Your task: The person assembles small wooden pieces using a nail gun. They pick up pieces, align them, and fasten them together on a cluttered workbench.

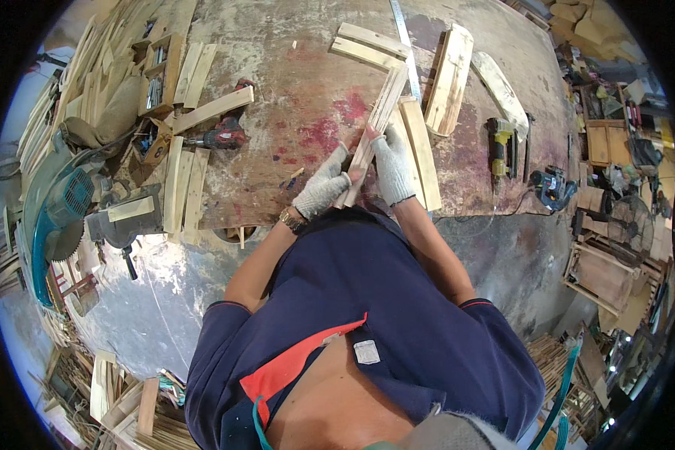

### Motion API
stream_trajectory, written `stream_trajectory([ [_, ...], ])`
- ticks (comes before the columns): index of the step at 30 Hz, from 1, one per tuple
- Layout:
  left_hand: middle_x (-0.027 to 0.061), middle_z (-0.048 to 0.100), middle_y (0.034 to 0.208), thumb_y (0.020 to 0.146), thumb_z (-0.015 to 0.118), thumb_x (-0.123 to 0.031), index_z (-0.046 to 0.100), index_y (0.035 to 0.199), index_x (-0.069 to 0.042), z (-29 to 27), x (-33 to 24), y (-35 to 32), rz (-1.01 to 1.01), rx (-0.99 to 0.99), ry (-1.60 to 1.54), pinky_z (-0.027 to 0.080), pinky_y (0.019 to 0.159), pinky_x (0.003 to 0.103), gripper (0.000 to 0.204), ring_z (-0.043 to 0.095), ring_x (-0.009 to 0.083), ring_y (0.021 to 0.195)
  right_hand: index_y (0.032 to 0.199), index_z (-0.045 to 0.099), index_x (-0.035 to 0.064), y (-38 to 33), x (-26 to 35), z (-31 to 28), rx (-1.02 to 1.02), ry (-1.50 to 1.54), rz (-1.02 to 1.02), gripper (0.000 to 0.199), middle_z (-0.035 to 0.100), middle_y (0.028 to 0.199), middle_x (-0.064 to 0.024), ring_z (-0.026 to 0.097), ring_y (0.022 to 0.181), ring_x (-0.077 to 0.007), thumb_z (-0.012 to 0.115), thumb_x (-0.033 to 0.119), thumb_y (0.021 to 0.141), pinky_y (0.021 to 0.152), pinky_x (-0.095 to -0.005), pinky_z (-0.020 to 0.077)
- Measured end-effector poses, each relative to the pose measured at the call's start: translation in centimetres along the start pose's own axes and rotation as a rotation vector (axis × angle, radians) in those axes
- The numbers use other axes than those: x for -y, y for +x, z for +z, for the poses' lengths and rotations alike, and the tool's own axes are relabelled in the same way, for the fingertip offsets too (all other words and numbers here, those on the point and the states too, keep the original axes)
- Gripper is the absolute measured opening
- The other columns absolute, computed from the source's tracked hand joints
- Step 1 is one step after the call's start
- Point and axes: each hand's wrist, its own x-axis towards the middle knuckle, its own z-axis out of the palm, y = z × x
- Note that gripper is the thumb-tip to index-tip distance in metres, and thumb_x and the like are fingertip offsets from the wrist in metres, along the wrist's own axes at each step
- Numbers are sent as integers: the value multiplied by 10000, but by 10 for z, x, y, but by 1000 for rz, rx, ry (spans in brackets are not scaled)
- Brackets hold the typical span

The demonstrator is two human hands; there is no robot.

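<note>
A pair of narrow wooden strips lies slantwise before me, side by side, running from my body toward the far right. My left hand, in a white knit glove, grips their near end from the left. Farther up, my gloved right hand is closed on them from the right. Just right of that hand are pale wood strips, partly covered by the glove. Beyond the held strips, two short pale boards lie near a long metal ruler.
Right of the ruler lie a joined plank piece and a shaped board. A nail gun and a blue power tool sit at the table's right. Leftward are a red-black drill, wood offcuts and a teal miter saw.
</note>
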Motion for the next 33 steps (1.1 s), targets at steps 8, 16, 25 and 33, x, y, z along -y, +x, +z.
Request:
stream_trajectory([
  [8,175,454,1571,999,698,-327,294,1611,-13,8,-3,2,-25,10,455,389,1158,357,798,495,246,1384,1344,552,-74,28,-18,-104,-157,-558,-186,485,673,1176,-152,653,1021,-214,699,231,995,866,-360,543],
  [16,203,657,1115,932,667,-410,593,1240,-28,-108,-13,-43,93,-927,1102,499,934,505,496,645,373,1058,1099,542,2,4,8,-133,-177,-1486,-143,451,685,907,-263,679,844,-472,727,351,882,750,-527,528],
  [25,123,627,1183,846,692,-365,604,1198,-133,-336,9,-191,-455,-1407,1682,480,899,554,430,600,349,1117,1184,522,15,11,-6,-143,-82,-1387,-129,476,692,939,-246,685,880,-460,723,346,908,781,-512,525],
  [33,121,577,1283,912,687,-330,549,1359,-154,-304,-1,-232,-328,-1236,1691,481,974,501,500,568,336,1216,1473,462,-22,8,3,-143,-355,-1364,-104,814,560,1422,-277,535,1337,-416,761,469,897,1102,-447,431],
])
